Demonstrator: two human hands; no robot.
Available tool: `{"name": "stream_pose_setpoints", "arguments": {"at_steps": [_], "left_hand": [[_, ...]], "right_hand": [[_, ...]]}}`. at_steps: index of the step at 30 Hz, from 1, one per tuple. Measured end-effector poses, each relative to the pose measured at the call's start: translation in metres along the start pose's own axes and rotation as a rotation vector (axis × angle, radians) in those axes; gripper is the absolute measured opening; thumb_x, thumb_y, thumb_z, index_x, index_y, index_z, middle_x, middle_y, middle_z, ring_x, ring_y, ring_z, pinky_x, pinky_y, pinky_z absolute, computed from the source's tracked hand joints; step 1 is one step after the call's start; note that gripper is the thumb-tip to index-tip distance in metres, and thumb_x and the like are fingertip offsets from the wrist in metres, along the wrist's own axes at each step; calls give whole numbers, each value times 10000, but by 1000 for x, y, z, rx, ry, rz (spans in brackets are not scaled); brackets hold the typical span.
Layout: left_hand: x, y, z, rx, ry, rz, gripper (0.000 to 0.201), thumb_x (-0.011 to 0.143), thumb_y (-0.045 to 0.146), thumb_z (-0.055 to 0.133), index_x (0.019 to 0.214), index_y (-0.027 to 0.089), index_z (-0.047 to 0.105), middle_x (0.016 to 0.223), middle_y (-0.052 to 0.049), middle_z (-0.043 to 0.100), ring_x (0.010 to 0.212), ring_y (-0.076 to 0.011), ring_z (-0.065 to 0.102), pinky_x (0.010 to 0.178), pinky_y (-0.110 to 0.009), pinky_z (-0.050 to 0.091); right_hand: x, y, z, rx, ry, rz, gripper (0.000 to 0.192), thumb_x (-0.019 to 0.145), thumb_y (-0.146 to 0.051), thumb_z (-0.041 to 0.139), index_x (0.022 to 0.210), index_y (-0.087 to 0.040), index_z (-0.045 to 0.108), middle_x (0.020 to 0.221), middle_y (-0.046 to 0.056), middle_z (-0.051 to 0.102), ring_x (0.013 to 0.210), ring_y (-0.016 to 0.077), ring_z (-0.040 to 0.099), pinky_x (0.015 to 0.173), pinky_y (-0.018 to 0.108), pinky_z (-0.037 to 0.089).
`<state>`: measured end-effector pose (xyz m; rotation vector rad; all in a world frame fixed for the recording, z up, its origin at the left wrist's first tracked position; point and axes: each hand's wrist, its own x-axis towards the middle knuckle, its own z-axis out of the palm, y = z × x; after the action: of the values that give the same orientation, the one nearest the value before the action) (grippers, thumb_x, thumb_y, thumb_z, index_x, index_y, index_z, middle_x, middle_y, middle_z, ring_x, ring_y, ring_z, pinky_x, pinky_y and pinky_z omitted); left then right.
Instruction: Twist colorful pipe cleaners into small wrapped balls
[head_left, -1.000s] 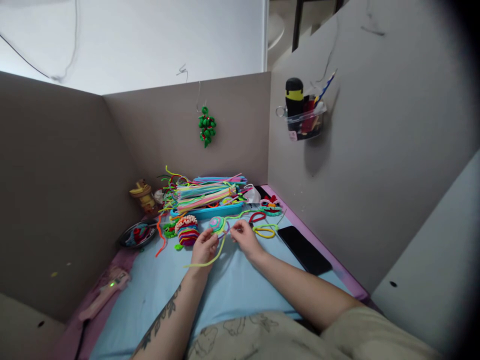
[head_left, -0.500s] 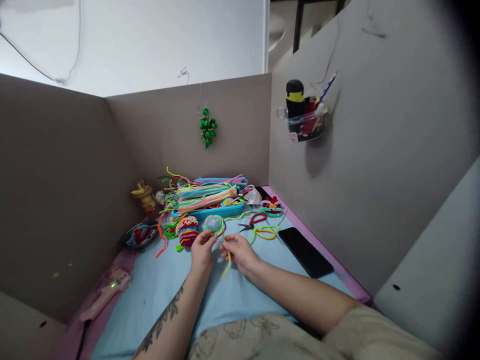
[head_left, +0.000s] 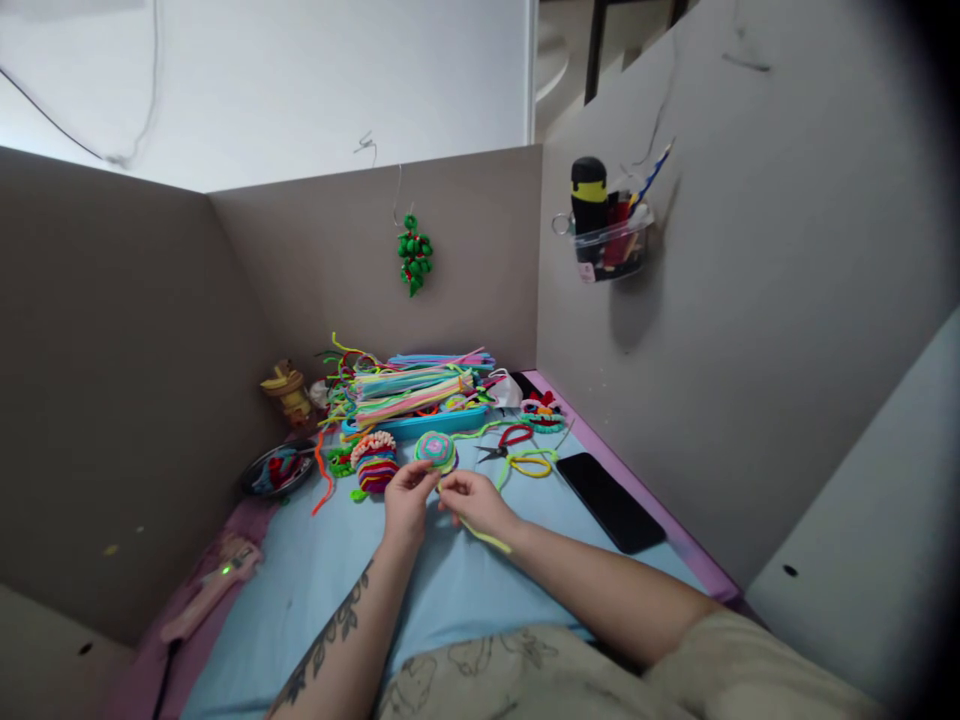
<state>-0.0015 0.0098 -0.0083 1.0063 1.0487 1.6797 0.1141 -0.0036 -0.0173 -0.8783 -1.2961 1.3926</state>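
Since a second ago, my right hand has swung the yellow pipe cleaner rightward; its fingers pinch it, my left hand pinches the coiled disc. Light, bendy; I'd grip near the coil.

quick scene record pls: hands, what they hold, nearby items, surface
left hand: pinches the coiled disc, a flat spiral of green, pink and blue pipe cleaner
right hand: grips the yellow-green pipe cleaner right by the disc; the free end trails over the wrist
near left: striped coiled ball, metal dish
behind: blue tray heaped with pipe cleaners
near right: red-handled scissors, black phone
surface: light blue mat
far left edge: pink glue gun
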Motion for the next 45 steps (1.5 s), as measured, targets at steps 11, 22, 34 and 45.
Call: {"name": "stream_pose_setpoints", "arguments": {"at_steps": [11, 22, 34, 45], "left_hand": [[-3, -2, 2, -30, -57, -41, 335, 464, 232, 812, 751, 140, 667, 702, -25, 681, 678, -158, 620, 705, -299, 483], [-7, -1, 4, -32, -85, -68, 322, 467, 219, 812, 749, 137, 677, 700, -21, 677, 669, -153, 620, 703, -298, 483], [-6, -2, 5, -83, -64, -131, 393, 452, 237, 829, 800, 126, 685, 739, -40, 687, 697, -155, 625, 733, -300, 472], [-9, -5, 7, -91, -33, -148, 416, 486, 242, 821, 861, 128, 682, 772, -43, 685, 697, -137, 620, 719, -275, 470]], "right_hand": [[12, 5, -15, -246, 390, -245, 225, 658, -367, 670, 774, -186, 606, 797, 20, 543, 731, 161, 479, 695, 282, 406], [16, 16, -17, -70, 383, -168, 208, 654, -394, 693, 680, -190, 669, 1140, 73, 518, 1098, 228, 473, 993, 360, 292], [20, 17, -18, -177, 383, -215, 293, 699, -471, 629, 673, -180, 660, 1074, 110, 522, 1040, 238, 502, 883, 356, 392], [15, 15, -11, -197, 486, -295, 162, 686, -342, 655, 734, -188, 652, 1050, 87, 529, 994, 225, 524, 708, 287, 451]]}}
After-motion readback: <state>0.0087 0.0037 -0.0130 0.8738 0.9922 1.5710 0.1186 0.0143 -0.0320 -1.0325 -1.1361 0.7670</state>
